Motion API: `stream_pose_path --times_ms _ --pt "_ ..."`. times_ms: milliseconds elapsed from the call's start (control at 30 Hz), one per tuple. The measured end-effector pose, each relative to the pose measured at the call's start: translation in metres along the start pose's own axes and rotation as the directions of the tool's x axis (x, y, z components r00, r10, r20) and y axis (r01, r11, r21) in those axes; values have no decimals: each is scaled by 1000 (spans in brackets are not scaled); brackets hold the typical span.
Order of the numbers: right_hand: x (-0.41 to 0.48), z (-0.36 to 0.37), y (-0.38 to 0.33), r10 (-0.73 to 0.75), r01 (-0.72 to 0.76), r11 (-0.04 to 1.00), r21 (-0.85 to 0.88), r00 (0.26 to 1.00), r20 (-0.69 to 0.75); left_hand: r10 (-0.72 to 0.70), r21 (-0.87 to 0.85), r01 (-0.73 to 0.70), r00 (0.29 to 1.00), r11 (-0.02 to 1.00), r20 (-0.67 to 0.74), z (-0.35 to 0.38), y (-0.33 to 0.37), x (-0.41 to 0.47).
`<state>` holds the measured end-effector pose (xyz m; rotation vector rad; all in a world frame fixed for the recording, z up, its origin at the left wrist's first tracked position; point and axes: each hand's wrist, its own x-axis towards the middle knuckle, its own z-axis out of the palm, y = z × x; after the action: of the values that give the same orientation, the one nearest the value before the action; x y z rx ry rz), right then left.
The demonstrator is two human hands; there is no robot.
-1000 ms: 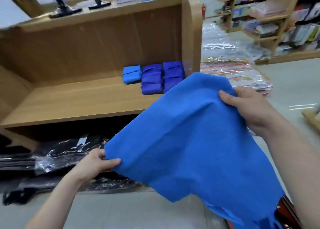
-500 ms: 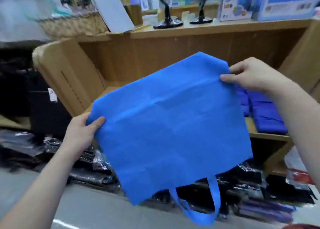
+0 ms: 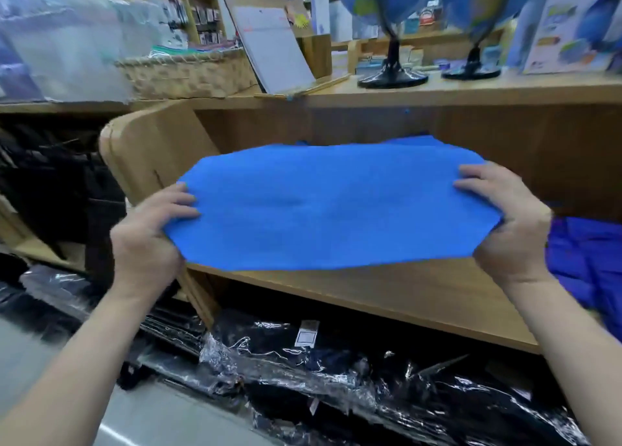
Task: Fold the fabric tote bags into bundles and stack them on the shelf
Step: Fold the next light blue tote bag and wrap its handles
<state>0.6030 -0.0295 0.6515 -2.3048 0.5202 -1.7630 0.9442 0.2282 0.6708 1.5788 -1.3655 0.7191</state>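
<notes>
A bright blue fabric tote bag lies stretched flat over the wooden shelf, folded into a wide band. My left hand grips its left end, fingers on top and thumb underneath. At the bag's right end, my right hand holds it the same way. Its handles are hidden. Folded dark blue bundles sit on the shelf at the far right, just beyond my right hand.
The shelf's curved wooden side panel stands left of the bag. Black goods in shiny plastic wrap fill the level below. On the counter above stand a wicker basket, a slanted board and two globes on black bases.
The bag hung open in the air before; now it is folded shorter and laid flat on the shelf. Both hands dropped to its ends. The view swung left and closer to the shelf.
</notes>
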Motion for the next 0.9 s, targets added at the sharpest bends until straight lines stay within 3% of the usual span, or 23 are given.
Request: stream_pose_path --times_ms 100,200,267,400,500,567,633,767,900 --pt "-58 32 54 88 -9 973 -229 938 336 -162 133 125 931 983 328 56 -36 -34" --pt "-97 64 87 330 -87 911 -404 740 586 -308 210 227 761 951 571 107 -61 -63" --pt "-101 74 92 416 -71 870 -488 637 649 -337 245 233 702 941 627 125 -74 -73" --pt "-94 75 76 535 72 771 -633 466 705 -407 313 263 650 913 642 133 -103 -79" --pt "-87 90 60 479 156 805 -572 398 782 -380 302 231 569 925 729 137 -127 -73" --pt "-83 100 56 443 86 868 -490 315 839 -325 250 214 494 944 806 136 -141 -67" --pt "-78 104 56 445 -5 887 -462 282 850 -302 181 291 453 940 839 132 -151 -62" --pt "-76 97 56 479 -297 868 -399 284 831 -323 66 454 517 889 793 125 -167 -60" --pt "-77 89 42 608 -586 697 -413 179 774 -400 52 566 511 823 761 131 -179 -62"
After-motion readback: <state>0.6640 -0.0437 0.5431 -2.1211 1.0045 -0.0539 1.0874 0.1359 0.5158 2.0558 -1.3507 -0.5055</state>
